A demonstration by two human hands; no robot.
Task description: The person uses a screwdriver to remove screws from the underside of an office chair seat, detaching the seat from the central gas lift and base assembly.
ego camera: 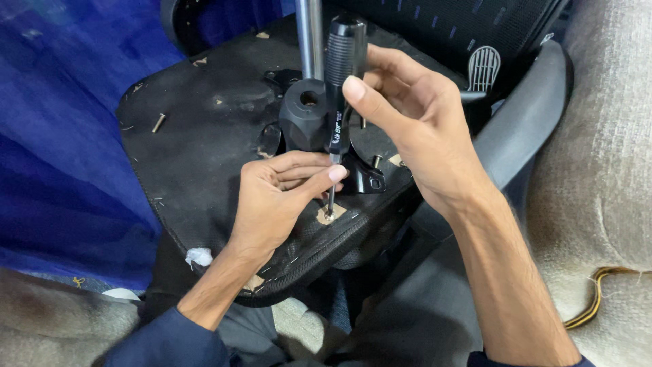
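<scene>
Looks like informal repair/upholstery spot, prob. a home or small workshop, not a proper bench. Upturned office chair seat (204,136) lying across lap, stapled fabric underside, loose bolt (158,123) on it. Blue cloth (61,156) left of seat, worn beige upholstery (604,170) right of seat.

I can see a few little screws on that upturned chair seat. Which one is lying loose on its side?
The loose screw near the seat's far left edge lies flat, away from both hands. The screw by the black bracket stands upright, and another sits under the screwdriver tip.
</scene>
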